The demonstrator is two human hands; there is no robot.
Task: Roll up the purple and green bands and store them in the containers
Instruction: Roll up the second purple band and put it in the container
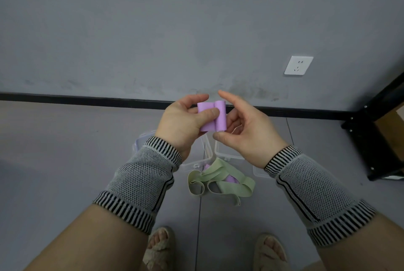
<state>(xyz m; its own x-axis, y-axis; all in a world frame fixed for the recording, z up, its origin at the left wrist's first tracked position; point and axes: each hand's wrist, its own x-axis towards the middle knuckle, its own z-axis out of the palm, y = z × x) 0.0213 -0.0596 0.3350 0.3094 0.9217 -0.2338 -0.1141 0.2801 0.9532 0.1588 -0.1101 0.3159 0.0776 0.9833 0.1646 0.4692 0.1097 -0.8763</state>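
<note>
A purple band (pixel 211 117), partly rolled into a short cylinder, is held up at chest height. My left hand (pixel 185 124) pinches its flat part with thumb on top. My right hand (pixel 244 130) holds the rolled end, thumb under it and fingers curled behind, index finger raised. On the floor below lie loose green bands (pixel 220 180) in a tangle, with a bit of another purple band (pixel 231 179) showing among them. Two clear plastic containers (pixel 206 154) stand side by side just behind the green bands, largely hidden by my hands.
A grey wall with a black skirting (pixel 87 100) runs across ahead, with a white socket (pixel 298 65) on it. A black metal rack (pixel 378 130) stands at the right. My sandalled feet (pixel 160 246) are near the bottom edge.
</note>
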